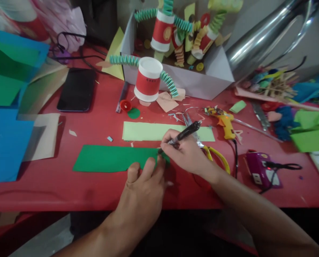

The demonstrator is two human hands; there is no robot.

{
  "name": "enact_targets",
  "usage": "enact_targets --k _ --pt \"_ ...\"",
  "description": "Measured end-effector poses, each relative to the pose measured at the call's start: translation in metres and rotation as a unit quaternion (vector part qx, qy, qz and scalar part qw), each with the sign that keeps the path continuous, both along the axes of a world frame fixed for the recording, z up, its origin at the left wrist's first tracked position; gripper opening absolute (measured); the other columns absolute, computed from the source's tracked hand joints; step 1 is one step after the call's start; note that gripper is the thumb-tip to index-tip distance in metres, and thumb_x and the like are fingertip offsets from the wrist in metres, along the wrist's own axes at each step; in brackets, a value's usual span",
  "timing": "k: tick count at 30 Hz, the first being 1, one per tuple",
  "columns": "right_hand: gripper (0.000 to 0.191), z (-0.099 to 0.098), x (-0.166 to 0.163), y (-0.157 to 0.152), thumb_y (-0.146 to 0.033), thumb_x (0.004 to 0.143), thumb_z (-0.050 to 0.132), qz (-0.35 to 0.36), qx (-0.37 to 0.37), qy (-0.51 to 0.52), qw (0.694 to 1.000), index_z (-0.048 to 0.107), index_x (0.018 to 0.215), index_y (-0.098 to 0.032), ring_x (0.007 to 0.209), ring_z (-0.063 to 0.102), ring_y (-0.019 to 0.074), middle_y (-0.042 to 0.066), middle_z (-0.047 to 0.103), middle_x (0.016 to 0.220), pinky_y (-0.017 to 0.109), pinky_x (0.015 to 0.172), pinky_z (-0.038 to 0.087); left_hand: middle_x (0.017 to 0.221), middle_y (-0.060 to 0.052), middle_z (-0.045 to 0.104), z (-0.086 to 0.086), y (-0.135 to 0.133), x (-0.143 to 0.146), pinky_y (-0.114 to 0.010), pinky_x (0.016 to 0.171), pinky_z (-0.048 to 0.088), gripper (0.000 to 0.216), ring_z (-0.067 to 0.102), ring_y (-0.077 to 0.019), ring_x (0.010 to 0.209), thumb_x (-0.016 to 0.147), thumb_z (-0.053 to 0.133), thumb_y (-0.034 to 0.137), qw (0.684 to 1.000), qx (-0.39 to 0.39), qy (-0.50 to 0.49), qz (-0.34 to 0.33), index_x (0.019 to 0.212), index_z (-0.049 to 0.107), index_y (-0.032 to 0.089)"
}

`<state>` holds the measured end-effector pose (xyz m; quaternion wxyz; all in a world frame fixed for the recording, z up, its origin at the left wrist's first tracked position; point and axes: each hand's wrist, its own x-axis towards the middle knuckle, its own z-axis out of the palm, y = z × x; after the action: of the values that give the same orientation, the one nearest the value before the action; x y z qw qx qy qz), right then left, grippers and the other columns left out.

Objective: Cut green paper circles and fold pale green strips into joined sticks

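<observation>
A strip of dark green paper (103,159) lies flat on the red table. My left hand (143,187) rests over its lower edge, fingers apart, fingertips pressing down near the right end. Beside those fingertips is a small dark round thing (160,151), too blurred to name. Closed around a black pen (187,131), my right hand (185,153) leans over the same end of the strip, the pen's tip hidden by the fingers. Just behind lies a light green paper strip (148,131). Scissors with yellow handles (219,157) sit partly under my right hand and wrist.
A paper-cup figure (148,80) with folded green arms stands before a white box (210,80) holding similar figures. A yellow glue gun (225,123) and purple device (261,169) lie right. A phone (77,89) and blue sheets (6,142) are left.
</observation>
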<state>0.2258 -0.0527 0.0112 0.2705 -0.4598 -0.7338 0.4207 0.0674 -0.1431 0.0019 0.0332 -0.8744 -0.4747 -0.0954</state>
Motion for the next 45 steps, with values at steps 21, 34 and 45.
enact_targets --k 21,34,45 --pt "0.01 0.001 0.0 0.003 -0.016 0.085 0.057 0.023 0.016 -0.022 0.999 0.055 0.077 -0.021 0.053 0.046 0.0083 -0.007 0.051 0.061 0.022 0.052 0.036 0.127 -0.011 0.064 -0.01 -0.007 -0.001 -0.045 0.08 0.038 0.029 0.049 -0.0293 0.109 0.097 0.047 0.022 1.0 -0.026 -0.009 -0.002 0.106 0.074 0.018" --pt "0.011 0.023 0.021 -0.029 -0.025 0.094 0.056 -0.182 0.124 -0.036 0.975 0.061 0.084 -0.022 0.058 0.055 0.013 -0.002 0.059 0.068 0.027 0.055 0.044 0.135 0.0 0.062 -0.002 0.009 -0.011 -0.044 0.076 0.034 0.022 0.048 -0.0271 0.102 0.094 0.054 0.023 0.997 -0.046 -0.048 -0.032 0.093 0.076 0.023" --pt "0.028 -0.017 0.023 -0.082 -0.02 0.098 0.049 -0.065 0.219 -0.188 0.955 0.056 0.124 -0.025 0.107 0.057 0.0285 0.01 0.068 0.105 0.047 0.09 0.047 0.106 -0.006 0.068 0.02 0.06 -0.035 -0.041 0.079 0.037 0.021 0.051 -0.0242 0.096 0.093 0.051 0.014 0.977 -0.11 -0.005 -0.184 0.098 0.071 0.019"
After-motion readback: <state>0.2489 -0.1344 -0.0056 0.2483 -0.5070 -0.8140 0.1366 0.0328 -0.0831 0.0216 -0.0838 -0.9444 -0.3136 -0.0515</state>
